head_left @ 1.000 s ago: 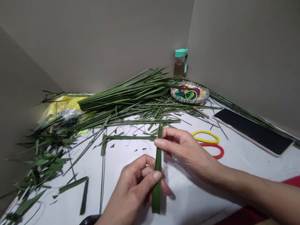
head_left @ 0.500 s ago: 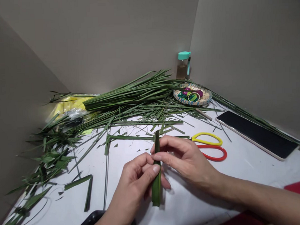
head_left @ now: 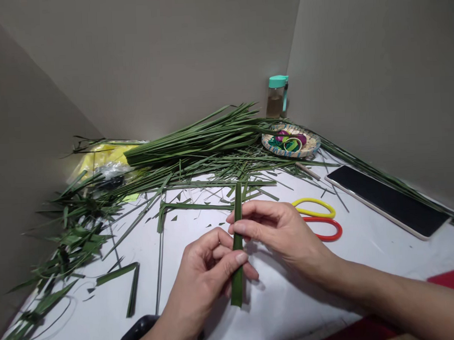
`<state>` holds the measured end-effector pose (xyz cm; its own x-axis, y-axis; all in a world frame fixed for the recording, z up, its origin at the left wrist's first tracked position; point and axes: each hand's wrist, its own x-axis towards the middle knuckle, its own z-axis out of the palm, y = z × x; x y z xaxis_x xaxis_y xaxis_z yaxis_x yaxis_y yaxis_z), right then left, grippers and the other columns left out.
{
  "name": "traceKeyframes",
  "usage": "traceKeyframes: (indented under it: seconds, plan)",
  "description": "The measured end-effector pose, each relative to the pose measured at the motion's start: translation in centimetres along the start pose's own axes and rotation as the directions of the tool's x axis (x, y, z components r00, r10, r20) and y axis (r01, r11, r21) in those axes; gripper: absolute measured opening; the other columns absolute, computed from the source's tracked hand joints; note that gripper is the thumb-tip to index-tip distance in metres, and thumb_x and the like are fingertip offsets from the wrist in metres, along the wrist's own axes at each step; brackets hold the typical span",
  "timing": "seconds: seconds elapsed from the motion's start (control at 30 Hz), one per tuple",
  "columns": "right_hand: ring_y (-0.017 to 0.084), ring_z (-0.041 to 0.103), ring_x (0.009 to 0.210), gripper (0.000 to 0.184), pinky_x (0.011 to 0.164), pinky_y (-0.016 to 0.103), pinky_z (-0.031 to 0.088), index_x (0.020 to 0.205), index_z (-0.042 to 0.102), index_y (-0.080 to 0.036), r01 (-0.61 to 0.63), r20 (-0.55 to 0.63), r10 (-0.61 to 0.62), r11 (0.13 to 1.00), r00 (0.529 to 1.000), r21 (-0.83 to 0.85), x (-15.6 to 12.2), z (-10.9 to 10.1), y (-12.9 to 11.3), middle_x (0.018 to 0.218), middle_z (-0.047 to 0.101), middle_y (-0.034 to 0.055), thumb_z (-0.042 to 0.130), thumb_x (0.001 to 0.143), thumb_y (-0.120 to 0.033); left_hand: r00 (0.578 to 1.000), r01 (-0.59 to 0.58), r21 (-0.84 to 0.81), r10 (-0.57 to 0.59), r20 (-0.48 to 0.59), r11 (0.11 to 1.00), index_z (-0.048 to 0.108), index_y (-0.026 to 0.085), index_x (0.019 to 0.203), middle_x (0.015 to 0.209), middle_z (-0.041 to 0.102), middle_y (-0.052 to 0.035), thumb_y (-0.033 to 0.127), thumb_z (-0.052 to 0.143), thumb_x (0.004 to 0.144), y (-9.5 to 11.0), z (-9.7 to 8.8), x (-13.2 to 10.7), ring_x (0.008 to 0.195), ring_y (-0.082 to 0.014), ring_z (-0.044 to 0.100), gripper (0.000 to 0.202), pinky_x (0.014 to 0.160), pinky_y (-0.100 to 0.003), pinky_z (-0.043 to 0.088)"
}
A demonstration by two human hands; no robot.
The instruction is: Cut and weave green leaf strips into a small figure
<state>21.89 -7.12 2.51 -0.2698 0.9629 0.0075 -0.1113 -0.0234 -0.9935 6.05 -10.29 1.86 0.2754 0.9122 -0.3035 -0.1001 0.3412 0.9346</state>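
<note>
A narrow green palm leaf strip (head_left: pixel 237 249) stands almost upright between my hands, its lower end doubled into a thicker band. My left hand (head_left: pixel 207 271) is shut on its middle, with the thumb pressed across the front. My right hand (head_left: pixel 275 233) pinches the strip just above, thumb and fingertips on it. The strip's top rises free above my right fingers. Its part between the fingers is partly hidden.
Loose leaf strips and cut scraps cover the white table (head_left: pixel 292 292). A long palm leaf bundle (head_left: pixel 192 146) lies at the back. Behind it are a woven tray (head_left: pixel 290 142), a bottle (head_left: pixel 277 97), and a tablet (head_left: pixel 386 200). Red- and yellow-handled scissors (head_left: pixel 317 218) lie right of my hands.
My right hand has slid down the strip towards my left hand since the oldest frame. The strip stands slightly more upright, and the view has shifted a little.
</note>
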Motion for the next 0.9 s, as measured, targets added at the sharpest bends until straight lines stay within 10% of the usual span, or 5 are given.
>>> traceKeyframes:
  seconds: [0.6,0.67,0.8,0.9]
  plan:
    - [0.014,0.06,0.067,0.013,0.062,0.026,0.046,0.073,0.068,-0.018,0.139,-0.094,-0.154,0.979,0.984,-0.151,0.1,-0.4,0.6,0.072,0.067,-0.0004,0.071,0.083,-0.025,0.995,0.004,0.017,-0.005,0.098,1.0,0.056,0.017,0.07,0.057,0.069,-0.0002,0.032,0.06,0.093,0.1,0.0,0.1,0.04,-0.0048,0.029,0.028,0.042,-0.02,0.019]
    - [0.015,0.064,0.07,0.007,0.065,0.028,0.05,0.079,0.07,-0.017,0.405,-0.056,-0.456,0.834,0.888,-0.374,-0.1,-0.5,0.9,0.076,0.072,0.0018,0.066,0.085,-0.016,0.995,0.006,0.03,-0.009,0.099,1.0,0.055,0.017,0.068,0.056,0.067,0.0,0.035,0.061,0.092,0.0,-0.1,0.0,0.039,-0.0046,0.029,0.03,0.04,-0.02,0.018]
    - [0.018,0.066,0.077,0.021,0.068,0.032,0.053,0.097,0.071,-0.014,0.763,0.388,-0.804,0.12,0.45,-0.635,-0.8,-1.2,1.0,0.088,0.077,0.0068,0.051,0.093,-0.009,0.994,-0.04,0.008,0.039,0.099,0.999,0.062,0.015,0.07,0.052,0.061,0.0015,0.036,0.06,0.092,-0.3,-0.3,-0.1,0.039,-0.005,0.032,0.03,0.042,-0.02,0.023]
    - [0.021,0.067,0.088,0.029,0.072,0.034,0.056,0.103,0.071,-0.011,0.77,0.546,-0.734,-0.051,0.403,-0.635,-1.1,-1.5,0.8,0.103,0.077,0.0072,0.043,0.098,-0.014,0.993,-0.067,-0.052,0.072,0.092,0.996,0.068,0.016,0.079,0.049,0.053,0.0054,0.036,0.062,0.091,-0.4,-0.4,-0.1,0.038,-0.005,0.032,0.024,0.041,-0.019,0.025]
